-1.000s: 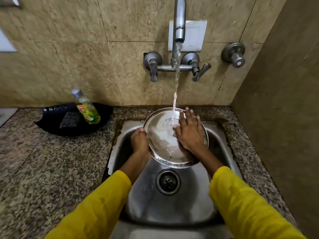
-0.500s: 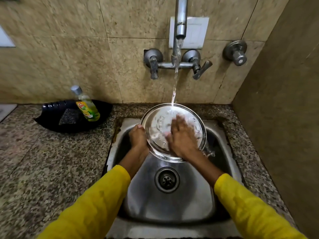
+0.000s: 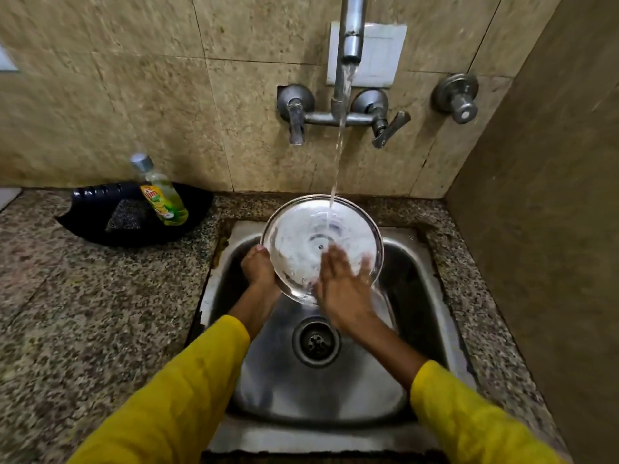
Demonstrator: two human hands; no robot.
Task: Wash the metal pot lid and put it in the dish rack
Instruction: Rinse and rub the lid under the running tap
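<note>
The round metal pot lid is held tilted over the steel sink, its inner face toward me, with tap water running onto its upper part. My left hand grips the lid's left rim from behind. My right hand lies flat with fingers spread on the lid's lower right, slightly blurred. No dish rack is in view.
The wall tap runs a thin stream. A green dish soap bottle leans in a black tray with a scrub pad on the granite counter to the left. A drain sits mid-sink; a wall stands close on the right.
My right hand has slid from the lid's middle down to its lower right edge. The soapy film has rinsed thinner, and the lid sits a little higher under the stream.
</note>
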